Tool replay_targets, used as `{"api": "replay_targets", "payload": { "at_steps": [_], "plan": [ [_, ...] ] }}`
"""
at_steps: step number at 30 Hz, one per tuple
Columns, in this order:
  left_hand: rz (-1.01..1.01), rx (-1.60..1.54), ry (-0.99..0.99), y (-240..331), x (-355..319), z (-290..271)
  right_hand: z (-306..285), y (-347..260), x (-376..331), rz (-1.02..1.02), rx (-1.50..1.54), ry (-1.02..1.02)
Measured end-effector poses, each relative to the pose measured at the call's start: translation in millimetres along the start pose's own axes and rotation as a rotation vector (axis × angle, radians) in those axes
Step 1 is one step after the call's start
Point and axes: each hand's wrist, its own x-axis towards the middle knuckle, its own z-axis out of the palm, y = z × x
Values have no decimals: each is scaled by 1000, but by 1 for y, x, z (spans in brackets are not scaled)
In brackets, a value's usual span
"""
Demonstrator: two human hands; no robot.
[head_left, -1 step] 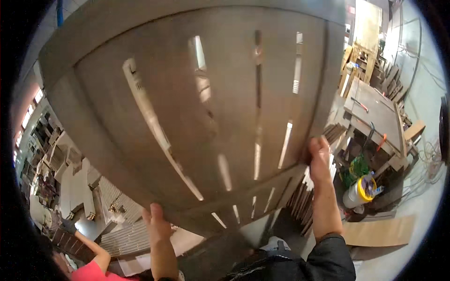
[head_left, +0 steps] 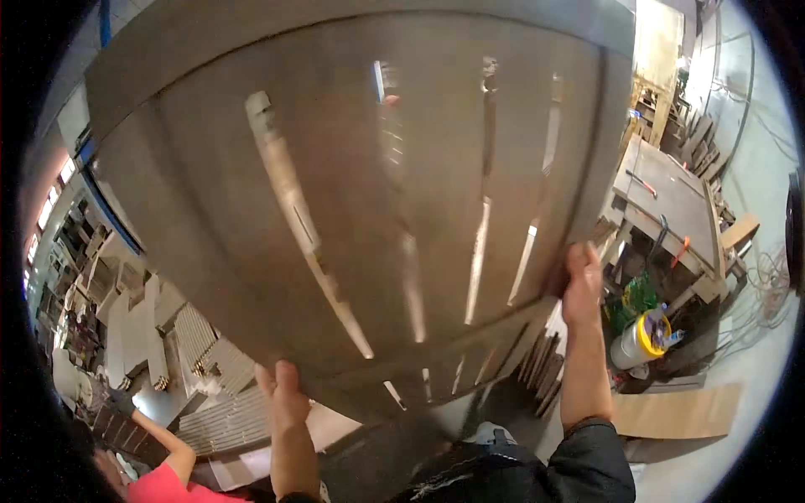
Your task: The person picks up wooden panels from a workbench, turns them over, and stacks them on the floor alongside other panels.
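Note:
A large grey-brown slatted wooden panel (head_left: 327, 168) fills the middle of the view, with a wide frame and long narrow gaps between its boards. It is held up in front of me, tilted. At its lower left edge my left hand (head_left: 288, 392) is closed on the frame, the fingers partly behind it. My right hand (head_left: 583, 281) grips the right edge, thumb side toward me and the other fingers mostly hidden. Through the gaps I see only bright slivers of the room.
At the right stands a workbench (head_left: 671, 210) with clamps, beside a white bucket (head_left: 631, 348) with a yellow rim. A curved wooden board (head_left: 679, 412) lies below. Stacked slats (head_left: 222, 427) lie at the left, near a person in a red shirt (head_left: 172, 484).
The panel has shifted slightly to the right, with both hands still on it. More of a blue bar shows beyond its left edge.

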Motion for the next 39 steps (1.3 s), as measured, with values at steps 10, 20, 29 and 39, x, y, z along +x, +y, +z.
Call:
{"api": "replay_targets", "payload": {
  "at_steps": [10, 20, 29, 39],
  "plan": [
    [-383, -13, -658, -25, -100, 178, -263, 8, -134, -48, -175, 808],
    [-116, -206, -1104, -181, -313, 306, -404, -36, -215, 515, -81, 1148],
    [-21, -315, -1417, -275, -394, 355, -459, -56, -207, 724, 138, 933],
    [-330, 218, -1697, -383, -452, 361, -543, 106, -184, 888, -126, 760]
  ]
}}
